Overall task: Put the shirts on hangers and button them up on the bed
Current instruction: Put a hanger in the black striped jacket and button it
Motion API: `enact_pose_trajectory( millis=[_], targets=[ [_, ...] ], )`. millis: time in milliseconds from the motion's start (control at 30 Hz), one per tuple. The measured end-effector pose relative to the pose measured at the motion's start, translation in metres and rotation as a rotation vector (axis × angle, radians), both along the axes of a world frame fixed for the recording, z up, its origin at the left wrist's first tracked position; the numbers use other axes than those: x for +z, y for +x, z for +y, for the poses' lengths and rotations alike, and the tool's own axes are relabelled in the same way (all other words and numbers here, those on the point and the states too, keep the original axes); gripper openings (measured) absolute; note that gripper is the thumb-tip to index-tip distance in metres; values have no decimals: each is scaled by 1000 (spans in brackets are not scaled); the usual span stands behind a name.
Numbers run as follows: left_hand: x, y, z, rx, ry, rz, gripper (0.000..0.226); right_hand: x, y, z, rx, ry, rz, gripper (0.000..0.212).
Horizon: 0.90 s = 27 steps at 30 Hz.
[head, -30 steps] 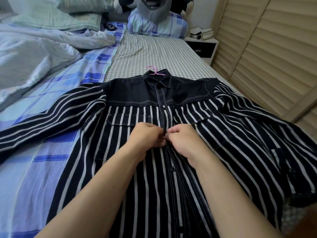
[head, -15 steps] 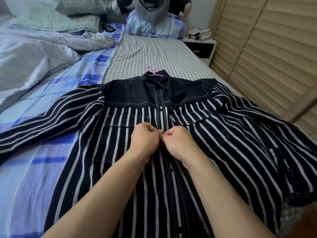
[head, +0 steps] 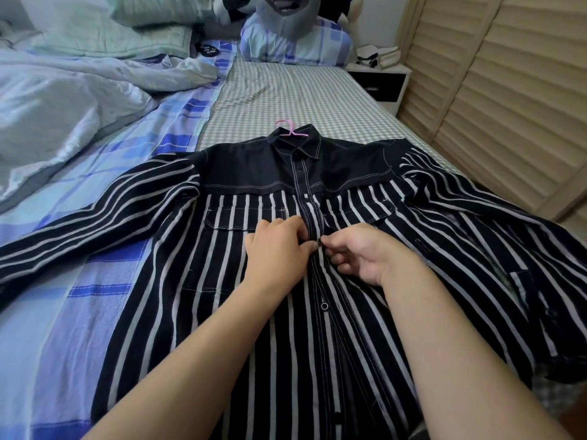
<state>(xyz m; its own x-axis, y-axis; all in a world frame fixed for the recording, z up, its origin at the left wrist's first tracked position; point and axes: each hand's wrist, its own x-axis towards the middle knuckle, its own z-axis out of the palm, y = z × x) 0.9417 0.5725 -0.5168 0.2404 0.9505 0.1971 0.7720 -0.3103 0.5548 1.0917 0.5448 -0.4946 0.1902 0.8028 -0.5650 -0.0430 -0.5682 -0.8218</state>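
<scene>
Head view shows the striped shirt [head: 241, 281] lying flat on the bed [head: 286, 96], collar toward 12 o'clock and hem toward 6 o'clock, with the pink hanger [head: 287, 128] hook poking out of the collar. The button placket runs along that 12-to-6 axis, straight between the 2 hands. The left hand [head: 276, 252] lies at 9 o'clock of the placket, its fingers curled onto the fabric edge and seeming to pinch it. The right hand [head: 355, 252] sits at 3 o'clock, thumb and forefinger pinching what looks like a button at the seam, the other fingers loosely curled. The 2 hands nearly touch there. 3 buttons toward 12 o'clock look fastened; the next button [head: 324, 305] lies toward 6 o'clock, nearer the right hand, so the work likely proceeds down toward the hem.
</scene>
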Motion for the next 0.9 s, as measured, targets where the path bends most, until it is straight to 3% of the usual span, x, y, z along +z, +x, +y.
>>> enact_pose_trajectory(
  millis=[67,200,233,400,567,667,733,800,900],
  targets=[
    [-3,0,-1,-16,12,59,16,-2,-9,0,-19,21,-178,12],
    [0,-1,-8,6,2,66,19,-9,-34,-10,27,173,-896,13],
    [3,-4,-12,-1,-4,67,20,-7,-39,-16,30,225,-1002,14],
    [26,-37,-62,-153,-42,91,30,10,-13,-61,-69,358,-919,17],
    [26,-60,-108,-258,-21,169,14,31,-1,-129,-127,354,-919,12],
    [14,-66,-125,-296,48,223,26,33,-30,-155,26,353,-935,8],
    [4,-66,-131,-303,131,302,29,23,-48,-159,147,358,-1052,10],
    [-4,-63,-133,-299,197,378,30,8,-58,-155,218,347,-1176,17],
    [-10,-62,-132,-281,226,383,30,-7,-61,-140,217,302,-1207,30]
  ],
)
